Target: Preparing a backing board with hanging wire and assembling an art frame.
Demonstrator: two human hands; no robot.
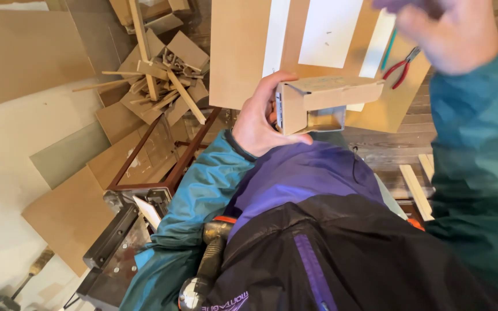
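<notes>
Across the floor and bench lie big sheets of board point(27, 55), pale and brown, the widest things in view, with a heap of offcut sticks and scraps point(162, 75) piled beyond a dark wooden frame point(162, 150). Nearer in, the person's teal and purple jacket point(295, 190) fills the lower half, a tool tucked at the waist. Above it the left hand point(257, 118) grips a small open-ended cardboard box point(324, 103), fingers wrapped round its near end and thumb pressed beneath, holding it level in front of the chest. The right hand point(451, 34) is raised at the top corner, blurred; whether its fingers are closed I cannot tell. Red-handled pliers point(402, 68) rest on a board just past the box. I'd judge this as the box being inspected or assembled; any further work on it would want the right hand brought down to its open end.
</notes>
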